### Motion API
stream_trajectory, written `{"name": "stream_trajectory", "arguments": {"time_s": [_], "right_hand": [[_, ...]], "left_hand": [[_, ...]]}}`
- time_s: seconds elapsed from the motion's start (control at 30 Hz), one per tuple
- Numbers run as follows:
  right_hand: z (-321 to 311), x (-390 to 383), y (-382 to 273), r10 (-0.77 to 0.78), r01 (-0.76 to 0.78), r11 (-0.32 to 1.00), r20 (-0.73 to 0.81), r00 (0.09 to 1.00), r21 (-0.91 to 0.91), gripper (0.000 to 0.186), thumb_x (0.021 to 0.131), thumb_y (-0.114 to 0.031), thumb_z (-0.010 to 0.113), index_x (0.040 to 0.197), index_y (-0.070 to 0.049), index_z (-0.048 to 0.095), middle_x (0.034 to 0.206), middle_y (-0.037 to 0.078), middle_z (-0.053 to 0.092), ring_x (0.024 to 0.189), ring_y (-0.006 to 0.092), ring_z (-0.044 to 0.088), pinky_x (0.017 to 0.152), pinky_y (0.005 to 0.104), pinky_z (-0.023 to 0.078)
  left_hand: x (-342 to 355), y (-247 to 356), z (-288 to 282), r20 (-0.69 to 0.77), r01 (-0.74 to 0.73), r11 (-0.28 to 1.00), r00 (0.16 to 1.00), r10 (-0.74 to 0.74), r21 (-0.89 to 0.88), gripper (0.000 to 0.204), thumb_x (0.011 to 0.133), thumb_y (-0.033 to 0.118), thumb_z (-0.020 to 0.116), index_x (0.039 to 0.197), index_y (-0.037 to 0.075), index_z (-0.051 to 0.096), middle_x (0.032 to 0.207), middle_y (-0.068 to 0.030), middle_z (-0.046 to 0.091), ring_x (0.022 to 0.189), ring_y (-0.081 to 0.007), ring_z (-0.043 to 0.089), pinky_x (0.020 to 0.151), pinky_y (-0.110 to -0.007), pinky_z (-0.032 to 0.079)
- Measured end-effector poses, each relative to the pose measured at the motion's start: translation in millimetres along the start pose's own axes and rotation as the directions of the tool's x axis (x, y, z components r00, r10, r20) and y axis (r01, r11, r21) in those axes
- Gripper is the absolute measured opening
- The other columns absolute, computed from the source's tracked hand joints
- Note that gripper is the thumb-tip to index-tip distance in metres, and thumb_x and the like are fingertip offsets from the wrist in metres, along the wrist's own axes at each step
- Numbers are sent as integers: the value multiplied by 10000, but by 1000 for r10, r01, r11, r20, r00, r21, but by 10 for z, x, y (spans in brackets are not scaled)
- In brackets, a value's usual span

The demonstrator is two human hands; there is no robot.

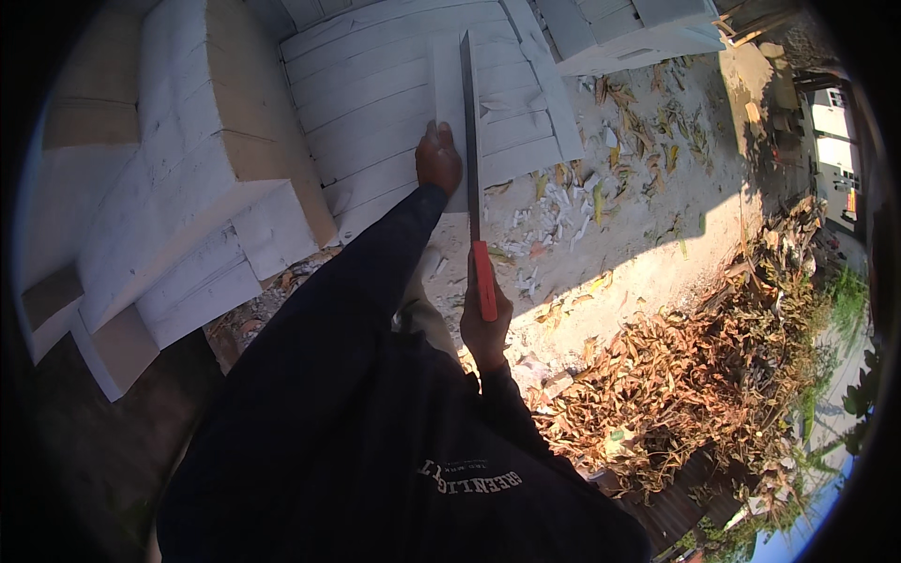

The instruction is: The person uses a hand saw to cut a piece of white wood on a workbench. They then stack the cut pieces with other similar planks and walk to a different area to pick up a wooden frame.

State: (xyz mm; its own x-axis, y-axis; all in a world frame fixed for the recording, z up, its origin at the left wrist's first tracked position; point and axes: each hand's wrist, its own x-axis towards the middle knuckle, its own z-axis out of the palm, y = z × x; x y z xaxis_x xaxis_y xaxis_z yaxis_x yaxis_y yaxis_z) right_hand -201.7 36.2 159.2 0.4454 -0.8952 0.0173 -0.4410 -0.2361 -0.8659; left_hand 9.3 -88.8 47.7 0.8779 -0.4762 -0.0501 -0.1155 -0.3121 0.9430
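My right hand (485, 324) is closed around the red handle (484, 281) of a hand saw. Its long, narrow dark blade (471, 141) points away from me, lying along the right side of a pale strip of board (448, 84). My left hand (439, 161) grips this strip near its close end, left of the blade, with the fingers bent around it. Beneath both lies a broad white surface of several side-by-side planks or blocks (366, 113). The saw's teeth are too small to make out.
Large white blocks (178, 150) are stacked at the left, and another white block (629, 28) stands at the far right. White offcuts (563, 211) and leaves litter the sandy ground. A heap of dry brown leaves (676, 375) lies at the lower right.
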Motion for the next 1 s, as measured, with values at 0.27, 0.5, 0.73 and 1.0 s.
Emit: {"name": "stream_trajectory", "arguments": {"time_s": [0.27,0.5,0.73,1.0], "right_hand": [[149,963,-266,91,-95,995,103,991,32,443,947,-17,523,1380,54,573,939,255,692,819,319,711,712,379,541],[162,680,-182,43,-40,998,57,997,-55,363,949,-6,527,1294,67,612,846,269,683,751,355,718,640,403,515],[108,577,-319,71,-69,997,61,996,-39,366,982,-51,536,1326,48,612,810,246,686,686,296,696,618,389,508],[208,887,-318,72,-72,996,16,997,-46,134,1009,-57,611,965,64,646,699,20,601,644,78,516,576,290,433]], "left_hand": [[26,-24,-11,36,-13,999,999,14,-46,506,1085,309,429,1251,-142,587,1013,-375,668,984,-541,637,863,-549,496],[-30,98,-19,22,6,999,1000,-5,-45,491,1077,307,440,1245,-130,587,1014,-365,663,978,-536,629,866,-562,482],[-10,61,-35,28,7,1000,1000,-7,-10,461,1075,286,459,1260,-120,577,1025,-341,664,995,-517,622,891,-550,471],[-12,25,102,3,-55,998,998,55,36,488,1085,302,445,1323,-110,555,1063,-343,663,1027,-501,631,917,-528,480]]}}
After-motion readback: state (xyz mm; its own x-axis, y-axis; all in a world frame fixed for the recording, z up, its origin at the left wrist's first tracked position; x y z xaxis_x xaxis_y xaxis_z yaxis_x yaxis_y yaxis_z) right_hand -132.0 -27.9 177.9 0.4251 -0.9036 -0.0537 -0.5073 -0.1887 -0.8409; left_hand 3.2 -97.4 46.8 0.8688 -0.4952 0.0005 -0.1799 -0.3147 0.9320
